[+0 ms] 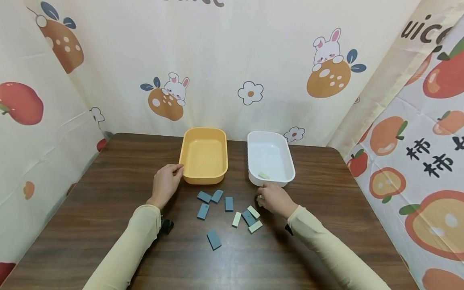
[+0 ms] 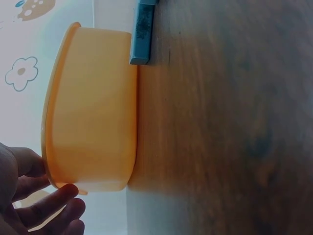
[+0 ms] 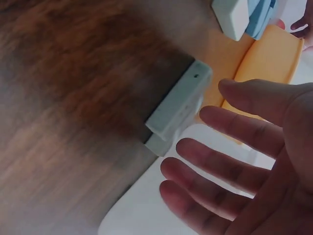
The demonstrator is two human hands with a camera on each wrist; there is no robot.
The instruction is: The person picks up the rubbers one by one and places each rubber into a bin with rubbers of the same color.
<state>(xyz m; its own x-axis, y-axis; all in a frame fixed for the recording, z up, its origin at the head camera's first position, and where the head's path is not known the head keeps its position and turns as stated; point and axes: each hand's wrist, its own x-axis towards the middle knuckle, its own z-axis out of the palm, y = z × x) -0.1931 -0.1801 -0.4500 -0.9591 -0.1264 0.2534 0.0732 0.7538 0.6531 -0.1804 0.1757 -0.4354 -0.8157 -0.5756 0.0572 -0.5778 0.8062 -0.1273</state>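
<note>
The left grip (image 1: 166,183) pinches the yellow tub (image 1: 204,155) by its left rim; the right grip (image 1: 276,200), released with fingers apart, is beside a pale green block (image 3: 178,105) just near of the white tub (image 1: 270,151), which holds a pale piece (image 1: 263,175); blue blocks (image 1: 214,240) and other pale blocks (image 1: 236,220) lie nearer on the surface (image 1: 253,266)

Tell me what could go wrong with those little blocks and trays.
The left hand touches the yellow tray; a tug might shift it. A blue block lies between two pale green blocks; reaching for one could nudge the others. The right hand is close to another block by the white tray and may knock it.
</note>
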